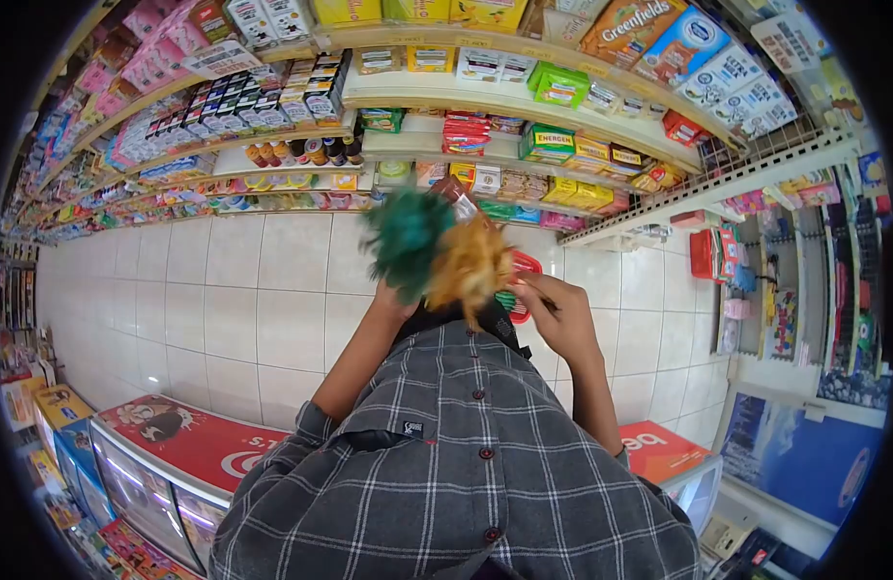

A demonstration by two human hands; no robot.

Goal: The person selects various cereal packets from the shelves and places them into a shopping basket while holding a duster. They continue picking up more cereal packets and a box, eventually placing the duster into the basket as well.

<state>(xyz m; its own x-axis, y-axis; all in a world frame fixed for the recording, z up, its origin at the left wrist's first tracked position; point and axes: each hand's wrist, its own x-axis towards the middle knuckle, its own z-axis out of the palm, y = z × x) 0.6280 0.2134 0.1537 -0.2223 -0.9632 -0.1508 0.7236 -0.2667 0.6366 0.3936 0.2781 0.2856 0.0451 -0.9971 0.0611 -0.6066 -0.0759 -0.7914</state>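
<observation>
A feather duster (470, 259) with green and orange-yellow feathers is held up in front of my body, blurred by motion. Behind the green feathers, my left hand (395, 300) is mostly covered, and its fingers are hidden. My right hand (559, 311) is at the orange-yellow side, its fingers bent and closed at the edge of the feathers. Beyond those fingers shows part of a red container (528, 264) with green-striped items (509, 303) by its lower edge. A brown packet-like shape (456, 196) peeks out above the feathers.
Shop shelves (408, 87) with boxed drinks and packets curve across the front and left. White floor tiles (292, 251) lie between them and me. Red-topped display cases (175, 425) stand behind on both sides. A metal rack edge (698, 184) juts out at right.
</observation>
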